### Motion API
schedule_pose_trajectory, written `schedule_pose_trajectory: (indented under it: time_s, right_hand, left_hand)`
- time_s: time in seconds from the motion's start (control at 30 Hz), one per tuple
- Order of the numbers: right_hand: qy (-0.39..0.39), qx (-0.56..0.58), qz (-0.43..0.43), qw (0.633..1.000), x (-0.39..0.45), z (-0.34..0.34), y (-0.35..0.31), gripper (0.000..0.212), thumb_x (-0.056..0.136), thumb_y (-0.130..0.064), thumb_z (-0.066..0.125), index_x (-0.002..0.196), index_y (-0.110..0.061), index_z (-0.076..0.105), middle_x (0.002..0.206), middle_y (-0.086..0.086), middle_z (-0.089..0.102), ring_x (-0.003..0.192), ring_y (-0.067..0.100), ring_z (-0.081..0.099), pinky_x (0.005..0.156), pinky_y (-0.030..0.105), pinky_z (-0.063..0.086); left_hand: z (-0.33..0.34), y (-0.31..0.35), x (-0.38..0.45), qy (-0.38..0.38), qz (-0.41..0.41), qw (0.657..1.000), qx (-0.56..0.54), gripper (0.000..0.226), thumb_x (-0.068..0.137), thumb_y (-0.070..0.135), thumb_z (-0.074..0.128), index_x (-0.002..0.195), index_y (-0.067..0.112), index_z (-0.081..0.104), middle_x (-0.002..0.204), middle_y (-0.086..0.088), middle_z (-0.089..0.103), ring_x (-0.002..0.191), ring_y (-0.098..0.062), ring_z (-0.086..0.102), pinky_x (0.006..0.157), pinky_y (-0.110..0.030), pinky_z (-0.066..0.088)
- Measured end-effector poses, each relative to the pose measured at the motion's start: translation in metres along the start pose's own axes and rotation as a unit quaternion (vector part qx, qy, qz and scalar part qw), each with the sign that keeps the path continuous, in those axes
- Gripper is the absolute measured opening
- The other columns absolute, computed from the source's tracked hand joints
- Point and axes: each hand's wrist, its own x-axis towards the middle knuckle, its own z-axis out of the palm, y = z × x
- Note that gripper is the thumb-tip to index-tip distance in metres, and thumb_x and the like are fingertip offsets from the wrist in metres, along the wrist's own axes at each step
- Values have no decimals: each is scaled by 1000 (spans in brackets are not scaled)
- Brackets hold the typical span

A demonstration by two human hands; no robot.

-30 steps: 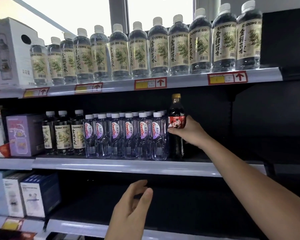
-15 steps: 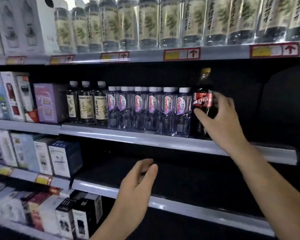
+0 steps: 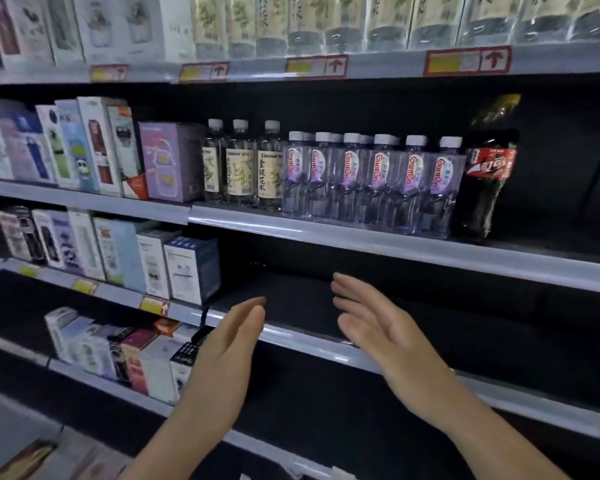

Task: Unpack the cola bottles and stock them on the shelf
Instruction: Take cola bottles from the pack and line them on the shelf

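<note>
One cola bottle (image 3: 487,178), dark with a red label and a yellow cap, stands upright on the middle shelf (image 3: 361,242), right of a row of clear water bottles (image 3: 368,181). Neither hand touches it. My left hand (image 3: 227,344) hovers in front of the lower shelf with straight fingers and holds nothing. My right hand (image 3: 378,330) is beside it, palm turned inward, fingers straight, also holding nothing. Both hands sit well below the cola bottle.
Herbal drink bottles (image 3: 243,164) and a purple box (image 3: 168,161) stand left of the water. Boxed goods (image 3: 118,258) fill the left of the lower shelves. The top shelf (image 3: 326,65) carries more bottles. Dark shelf space lies right of the cola bottle.
My right hand let go of the cola bottle and dropped down beside my left hand. The view tilted downward, so the shelves now sit higher in the frame.
</note>
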Motion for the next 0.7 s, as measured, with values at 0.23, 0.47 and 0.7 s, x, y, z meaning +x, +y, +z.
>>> schedule_pose_trajectory:
  time_s: [0.23,0.47,0.7]
  right_hand:
    - [-12,-9,32,999,-12,57,-13,62,87,-57,58,147,-51,42,143,-41,49,132,-16,47,118,30,40]
    - [-17,15,93,995,-29,103,10,53,92,-54,67,141,-53,47,139,-39,54,129,-15,51,117,33,41]
    - [-36,25,157,987,-41,162,90,49,90,-59,69,136,-61,51,139,-38,54,130,-11,52,116,39,43]
  left_hand:
    - [-65,-12,-15,2,-17,1000,-6,65,74,85,46,127,50,63,129,27,65,129,-2,57,119,-42,38]
    - [-91,-55,-34,-15,-63,997,-32,60,71,78,47,122,52,65,124,28,67,125,0,58,117,-40,40]
    - [-105,-144,-41,-32,-111,993,-22,64,72,89,54,124,54,62,127,29,66,125,1,58,114,-35,42]
